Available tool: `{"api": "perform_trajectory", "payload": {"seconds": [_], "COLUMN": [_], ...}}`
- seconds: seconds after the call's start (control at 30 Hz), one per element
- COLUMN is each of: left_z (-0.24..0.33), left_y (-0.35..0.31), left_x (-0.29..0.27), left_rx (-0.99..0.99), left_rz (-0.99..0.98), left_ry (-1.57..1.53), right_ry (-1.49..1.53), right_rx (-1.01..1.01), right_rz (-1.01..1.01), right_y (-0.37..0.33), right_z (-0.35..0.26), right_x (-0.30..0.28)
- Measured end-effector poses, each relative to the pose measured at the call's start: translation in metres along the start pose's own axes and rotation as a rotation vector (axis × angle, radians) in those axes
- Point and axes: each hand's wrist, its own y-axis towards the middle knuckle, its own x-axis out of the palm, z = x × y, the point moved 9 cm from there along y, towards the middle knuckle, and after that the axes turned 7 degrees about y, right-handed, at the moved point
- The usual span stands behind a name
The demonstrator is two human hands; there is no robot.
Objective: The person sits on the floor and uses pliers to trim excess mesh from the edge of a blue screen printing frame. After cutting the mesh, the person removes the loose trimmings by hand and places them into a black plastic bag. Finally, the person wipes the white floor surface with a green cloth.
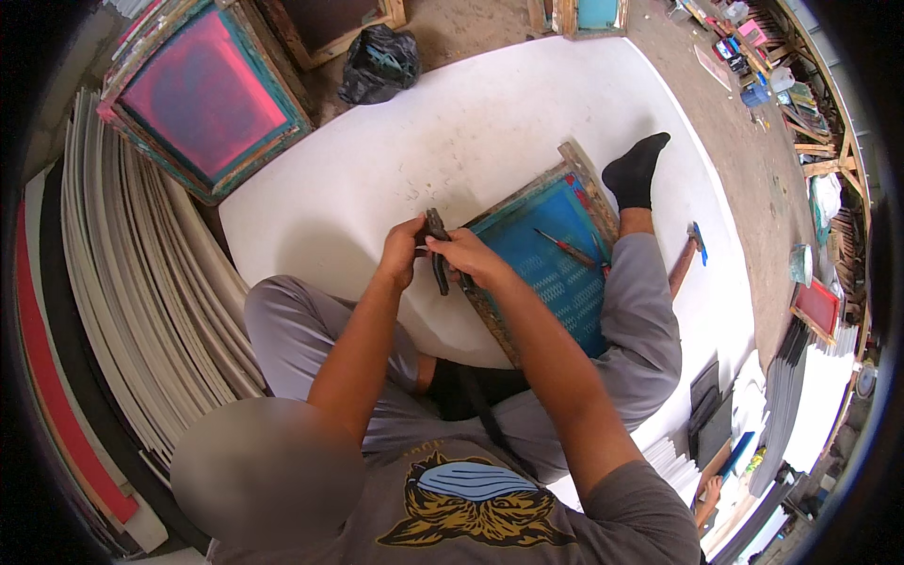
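Between my hands is a dark metal pair of pliers (436,226), its jaw end pointing away from me and a handle hanging toward my lap. My left hand (403,250) closes around the jaw end from the left; anything small pinched there is hidden. From the right, my right hand (468,254) grips the pliers, thumb laid across them. Just right of that hand, a wooden screen-printing frame (497,209) with blue mesh leans slanted by my bent leg. A thin red-and-dark screwdriver (565,247) lies on its mesh.
I sit on a white sheet surface (377,160). A hammer with a blue head (697,243) lies beyond my right leg. Stacked boards (151,282) line the left, below a pink-meshed frame (202,94). A black plastic bag (379,64) sits at the back. Another person's hand (713,490) shows lower right.
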Motion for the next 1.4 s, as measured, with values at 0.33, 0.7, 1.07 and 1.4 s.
{"api": "perform_trajectory", "payload": {"seconds": [0.33,0.7,1.07,1.4], "left_z": [0.028,0.047,0.065,0.047], "left_y": [0.013,-0.049,-0.026,-0.070], "left_x": [-0.050,0.066,0.033,0.101], "left_rx": [0.019,0.633,0.573,0.910], "left_rz": [0.199,0.264,0.637,0.421], "left_ry": [0.080,0.767,0.918,1.175], "right_ry": [0.267,0.453,0.431,0.357], "right_rx": [0.104,0.134,0.189,0.021], "right_rz": [-0.146,0.003,-0.068,0.271], "right_y": [0.007,-0.074,-0.065,-0.118], "right_z": [0.013,0.025,0.054,0.034], "right_x": [0.023,-0.069,-0.113,-0.208]}}
